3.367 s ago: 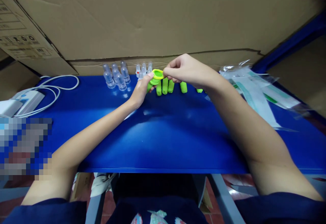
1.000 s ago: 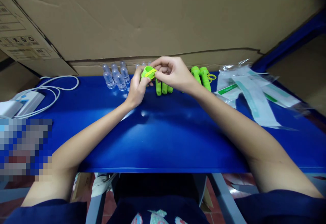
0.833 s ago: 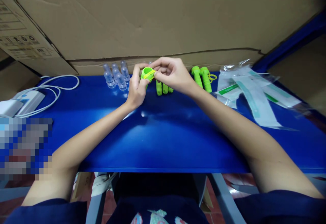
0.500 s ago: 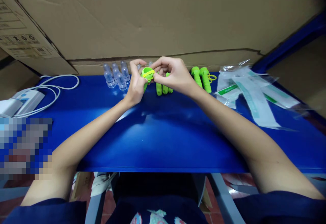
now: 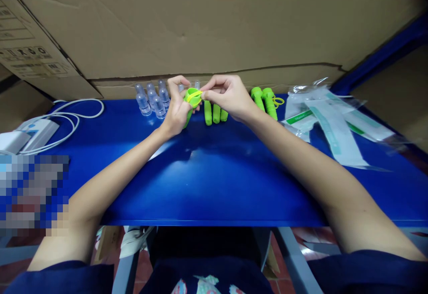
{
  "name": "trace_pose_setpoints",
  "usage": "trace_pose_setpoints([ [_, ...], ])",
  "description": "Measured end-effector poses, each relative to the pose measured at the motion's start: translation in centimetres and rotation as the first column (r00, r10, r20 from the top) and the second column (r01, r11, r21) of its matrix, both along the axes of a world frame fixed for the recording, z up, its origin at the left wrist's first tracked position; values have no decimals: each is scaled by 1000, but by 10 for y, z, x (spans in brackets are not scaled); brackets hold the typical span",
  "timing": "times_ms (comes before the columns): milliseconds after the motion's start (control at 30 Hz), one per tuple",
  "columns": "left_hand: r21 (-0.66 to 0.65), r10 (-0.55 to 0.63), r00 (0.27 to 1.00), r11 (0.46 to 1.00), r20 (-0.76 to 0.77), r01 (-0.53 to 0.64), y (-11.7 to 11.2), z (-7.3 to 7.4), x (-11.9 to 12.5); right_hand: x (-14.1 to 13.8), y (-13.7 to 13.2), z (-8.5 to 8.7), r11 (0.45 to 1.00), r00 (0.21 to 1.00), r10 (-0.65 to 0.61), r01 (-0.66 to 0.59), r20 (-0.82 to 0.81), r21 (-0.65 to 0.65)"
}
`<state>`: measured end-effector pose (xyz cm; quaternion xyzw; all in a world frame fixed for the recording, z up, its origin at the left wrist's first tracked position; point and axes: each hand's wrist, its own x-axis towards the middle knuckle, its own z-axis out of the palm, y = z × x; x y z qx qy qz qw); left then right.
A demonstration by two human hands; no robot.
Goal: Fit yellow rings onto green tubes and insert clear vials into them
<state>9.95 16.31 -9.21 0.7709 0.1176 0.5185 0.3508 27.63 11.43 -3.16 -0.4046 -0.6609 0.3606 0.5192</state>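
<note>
My left hand is closed around a bright green tube, its wide open mouth tilted towards me above the table. A thin yellow loop crosses that mouth. With thumb and index finger, my right hand pinches the right end of the loop. Just below my right hand lie several green handle-shaped pieces. To its right are two green torch-shaped pieces, one with a yellow loop attached. Several clear plastic bottle-like parts stand left of my left hand.
On the blue table, clear packets with white and green printing lie at the right. At the left are a white box-shaped device and its coiled white cable. A cardboard wall closes off the back.
My right hand has drawn slightly back from the tube's mouth, and the yellow loop's right end is now stretched a little. Both hands have shifted slightly left.
</note>
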Motion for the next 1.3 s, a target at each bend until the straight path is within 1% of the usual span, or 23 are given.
trace_pose_setpoints([
  [100, 77, -6, 1000, 997, -21, 7, 0, -3, 0, 2, 2, 0, 999, 1000, -25, 24, -13, -42],
  [200, 140, 9, 998, 990, -66, 1, -4, -2, -3, 5, 2, 2, 992, 999, -7, 2, -40, -124],
  [300, 199, 29, 990, 980, -137, -1, -11, 4, -7, 6, 1, 5, 970, 996, 36, -56, -87, -235],
  [367, 263, 54, 981, 965, -185, -4, -15, 11, -8, 6, -1, 7, 950, 992, 50, -83, -114, -301],
  [433, 321, 82, 972, 947, -220, -7, -18, 17, -9, 5, -2, 9, 933, 991, 45, -87, -126, -349],
  [500, 343, 96, 966, 939, -238, -8, -20, 21, -8, 5, -4, 11, 924, 992, 32, -77, -126, -374],
  [700, 316, 105, 958, 949, -266, -17, -23, 27, -10, 7, -3, 11, 936, 996, 43, -68, -80, -345],
  [833, 276, 72, 925, 961, -374, 37, -27, 36, -12, 17, 5, 6, 947, 995, 103, -93, 15, -307],
  [933, 219, 20, 911, 973, -412, 78, -27, 39, -12, 24, 12, -2, 955, 986, 156, -136, 57, -264],
  [1033, 129, -49, 916, 986, -399, 109, -25, 37, -11, 27, 16, -9, 957, 982, 180, -159, 66, -242],
  [1100, 75, -92, 923, 989, -375, 129, -24, 35, -11, 27, 16, -9, 957, 980, 188, -167, 70, -237],
  [1300, -10, -163, 936, 986, -311, 169, -24, 28, -7, 32, 9, 1, 925, 960, 265, -227, 92, -305],
])
